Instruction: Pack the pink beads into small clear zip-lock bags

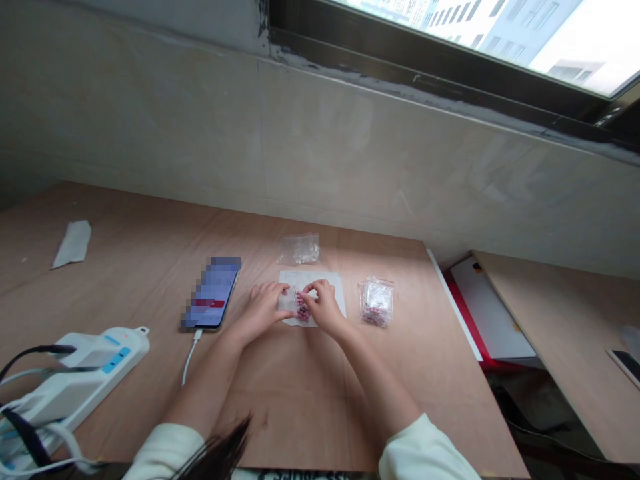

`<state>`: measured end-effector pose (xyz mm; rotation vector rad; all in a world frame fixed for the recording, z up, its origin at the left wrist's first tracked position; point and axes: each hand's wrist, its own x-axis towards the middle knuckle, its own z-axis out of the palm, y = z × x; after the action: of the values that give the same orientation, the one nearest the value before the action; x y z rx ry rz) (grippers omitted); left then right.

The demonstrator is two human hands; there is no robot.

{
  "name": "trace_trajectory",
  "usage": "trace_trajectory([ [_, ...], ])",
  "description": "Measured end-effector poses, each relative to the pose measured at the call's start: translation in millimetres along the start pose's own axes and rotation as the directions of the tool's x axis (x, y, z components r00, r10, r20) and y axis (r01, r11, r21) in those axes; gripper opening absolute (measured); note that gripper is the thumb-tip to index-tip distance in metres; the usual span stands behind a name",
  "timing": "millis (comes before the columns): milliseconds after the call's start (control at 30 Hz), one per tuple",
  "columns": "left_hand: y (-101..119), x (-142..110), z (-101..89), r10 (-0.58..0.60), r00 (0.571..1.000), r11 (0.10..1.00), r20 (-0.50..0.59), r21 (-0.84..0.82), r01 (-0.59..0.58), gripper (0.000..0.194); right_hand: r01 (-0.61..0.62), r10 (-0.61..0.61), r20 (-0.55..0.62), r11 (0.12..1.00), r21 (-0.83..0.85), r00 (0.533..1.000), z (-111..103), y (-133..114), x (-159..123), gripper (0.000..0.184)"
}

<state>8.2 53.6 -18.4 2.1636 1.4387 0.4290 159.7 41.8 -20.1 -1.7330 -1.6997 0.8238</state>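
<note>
A small heap of pink and dark bead-like pieces [303,308] lies on a white sheet of paper [336,283]. My left hand [265,307] is at the heap's left side, thumb and fingers curved around what looks like a small clear plastic bag [287,303]. From the right, my right hand [324,307] reaches over the pieces with thumb and forefinger pinched together. Whatever is in that pinch is too small to make out. To the right lies a stack of clear bags with pink pieces [377,303]. Behind the paper are more clear bags [301,249].
A phone [213,293] with a white charging cable [192,357] lies left of my hands. The power strip [100,367], full of plugs and cords, occupies the front left. A scrap of white paper [73,243] is farther back. Beyond the table's right edge stands another table [560,320].
</note>
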Motion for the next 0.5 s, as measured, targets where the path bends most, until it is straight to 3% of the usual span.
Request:
trace_trajectory([
  [133, 8, 2, -7.0, -0.019, 1.0, 0.999, 0.005, -0.032, 0.019, 0.04, 0.063, -0.064, 0.004, 0.989, 0.133, 0.998, -5, -3, 2, 0.012],
  [300, 8, 2, -8.0, -0.015, 1.0, 0.996, -0.016, -0.093, 0.014, 0.041, -0.055, 0.07, -0.075, 0.982, 0.181, 0.995, -13, 6, -1, 0.012],
  [500, 1, 1, 10.4, 0.032, 0.993, 0.99, -0.114, -0.136, -0.047, 0.038, -0.171, 0.1, 0.163, 0.84, 0.514, 0.982, 2, -9, -13, 0.01],
])
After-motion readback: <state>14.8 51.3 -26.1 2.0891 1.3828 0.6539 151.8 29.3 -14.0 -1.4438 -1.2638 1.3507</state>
